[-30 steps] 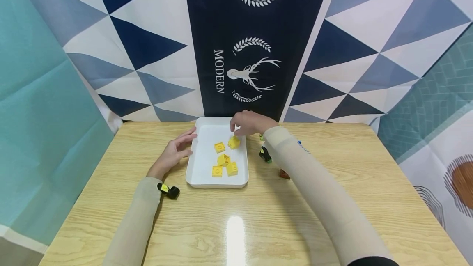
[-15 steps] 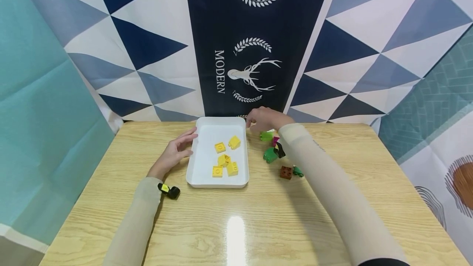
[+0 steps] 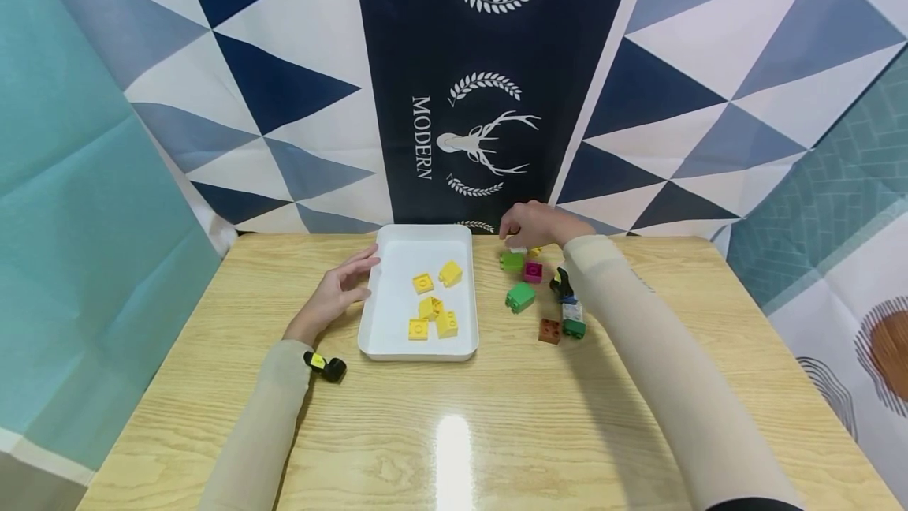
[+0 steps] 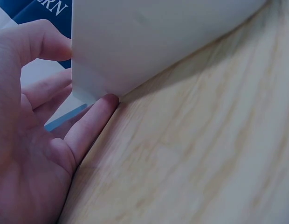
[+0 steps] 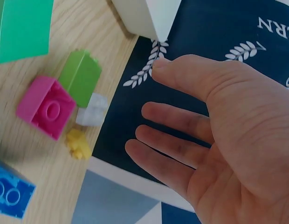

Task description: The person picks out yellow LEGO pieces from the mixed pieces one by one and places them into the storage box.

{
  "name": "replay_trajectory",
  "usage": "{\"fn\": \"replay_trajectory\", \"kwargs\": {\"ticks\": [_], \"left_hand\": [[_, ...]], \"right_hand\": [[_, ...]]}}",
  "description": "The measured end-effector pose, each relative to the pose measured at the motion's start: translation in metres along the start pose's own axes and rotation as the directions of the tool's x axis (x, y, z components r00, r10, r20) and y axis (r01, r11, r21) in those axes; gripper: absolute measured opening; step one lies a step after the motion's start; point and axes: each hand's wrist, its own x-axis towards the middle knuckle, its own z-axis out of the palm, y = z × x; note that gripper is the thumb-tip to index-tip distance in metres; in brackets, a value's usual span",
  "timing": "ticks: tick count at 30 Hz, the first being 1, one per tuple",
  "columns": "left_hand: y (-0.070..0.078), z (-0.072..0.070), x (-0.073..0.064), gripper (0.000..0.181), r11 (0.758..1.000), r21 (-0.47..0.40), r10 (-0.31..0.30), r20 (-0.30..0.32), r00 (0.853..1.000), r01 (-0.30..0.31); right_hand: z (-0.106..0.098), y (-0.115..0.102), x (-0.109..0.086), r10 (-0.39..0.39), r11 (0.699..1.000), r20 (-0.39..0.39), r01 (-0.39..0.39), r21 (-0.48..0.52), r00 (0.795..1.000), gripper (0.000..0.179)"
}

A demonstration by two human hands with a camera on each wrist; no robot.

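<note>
My left hand (image 3: 332,298) rests against the outer left wall of a white tray (image 3: 397,255), its fingers extended and touching the side. Several yellow toy bricks (image 3: 450,274) lie in the tray. My right hand (image 3: 535,223) hovers above the back edge of the table, holding nothing, with fingers loosely extended in the right wrist view. Closest to it are a lime green brick (image 5: 81,77), a whitish brick (image 5: 93,110), a small yellow brick (image 5: 78,144) and a magenta brick (image 5: 46,107).
Right of the tray also lie a green brick (image 3: 520,297), a brown brick (image 3: 549,330), a dark green piece (image 3: 574,329) and a blue brick (image 5: 14,189). A patterned cloth backdrop (image 3: 468,101) rises directly behind the wooden table (image 3: 355,432).
My right hand has moved right, from over the tray and the yellow brick there to above the loose bricks, uncovering several of them. The left hand stays at the tray.
</note>
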Motion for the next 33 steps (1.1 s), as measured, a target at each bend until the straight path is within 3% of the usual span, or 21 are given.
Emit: {"fn": "replay_trajectory", "kwargs": {"ticks": [10, 18, 29, 33], "left_hand": [[0.000, 0.000, 0.000, 0.063, 1.000, -0.028, -0.004, 0.004, 1.000, 0.004], [-0.001, -0.001, -0.001, 0.061, 1.000, -0.003, 0.003, -0.003, 1.000, -0.003], [0.002, -0.001, -0.002, 0.062, 1.000, -0.019, -0.011, 0.006, 1.000, 0.012], [0.000, -0.001, -0.001, 0.063, 1.000, -0.017, -0.011, 0.005, 1.000, 0.011]], "right_hand": [[-0.009, 0.016, -0.013, 0.080, 0.997, 0.014, -0.080, 0.003, 0.997, 0.026], [-0.012, 0.025, -0.017, 0.088, 0.995, 0.005, -0.088, 0.039, 0.996, 0.026], [0.009, 0.034, -0.011, 0.127, 0.991, -0.031, -0.126, 0.040, 0.991, 0.034], [0.022, 0.048, -0.002, 0.104, 0.995, -0.042, -0.103, 0.016, 0.994, 0.032]]}}
